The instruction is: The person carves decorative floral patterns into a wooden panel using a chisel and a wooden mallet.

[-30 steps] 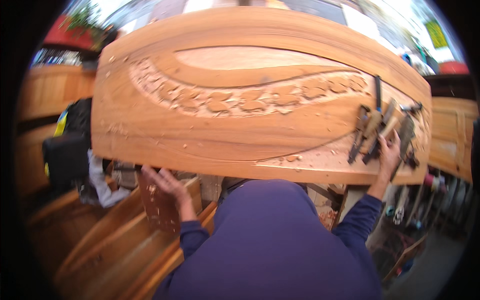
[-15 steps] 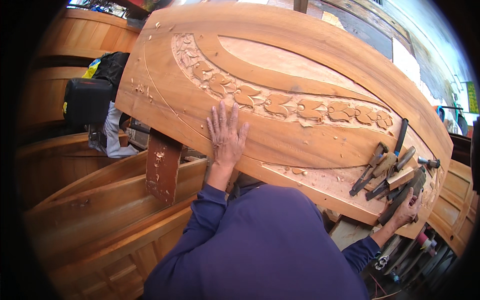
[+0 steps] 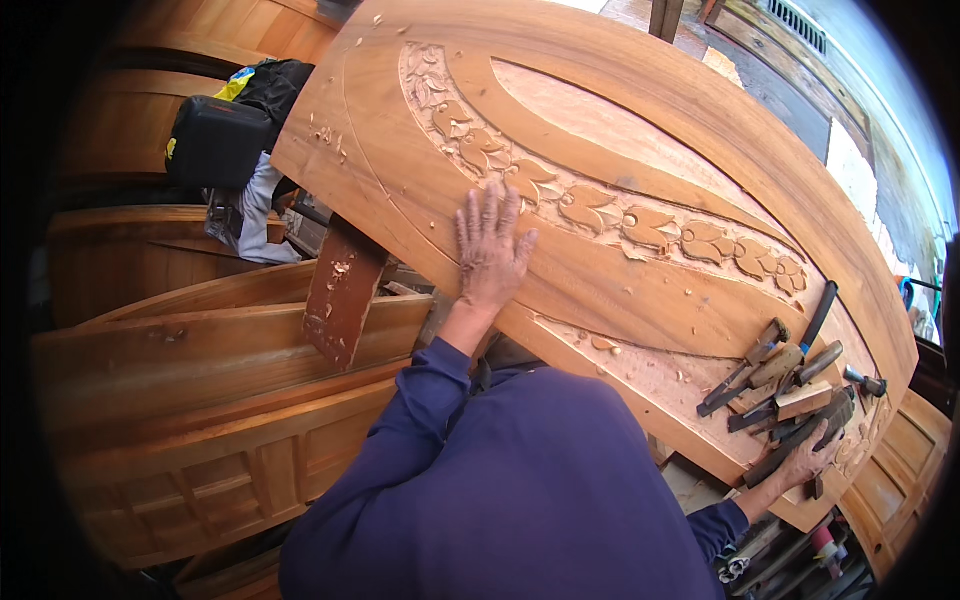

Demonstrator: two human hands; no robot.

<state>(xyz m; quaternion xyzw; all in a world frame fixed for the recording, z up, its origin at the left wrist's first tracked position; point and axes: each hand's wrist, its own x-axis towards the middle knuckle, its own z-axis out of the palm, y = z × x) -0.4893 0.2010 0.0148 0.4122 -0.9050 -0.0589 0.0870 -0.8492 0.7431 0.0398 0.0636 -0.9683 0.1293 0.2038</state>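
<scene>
Leaning, in a dark blue top, over a broad wooden panel set slantwise in front, from upper left to lower right. Below left, panelled wooden doors, one behind another. Along the panel's near side, a shallow, pale carved recess; farther up, a curving band of flowers. At left, a red-brown board jutting from under the panel, with shavings on it.

Past that board, a boxy black container; cannot make out the contents. Just behind it, a black bundle with a yellow and blue piece; below, some grey cloth.

Lays left hand palm down on the panel, fingers spread wide by the flowers, free of any hold. Rests right hand at the near right end, fingers partly curled against a long dark tool; cannot tell whether gripping it or merely touching.

Piled at the recess's right end, beside that tool: wooden-handled chisels, a small wooden block. Farther left in the recess, loose chips.
</scene>
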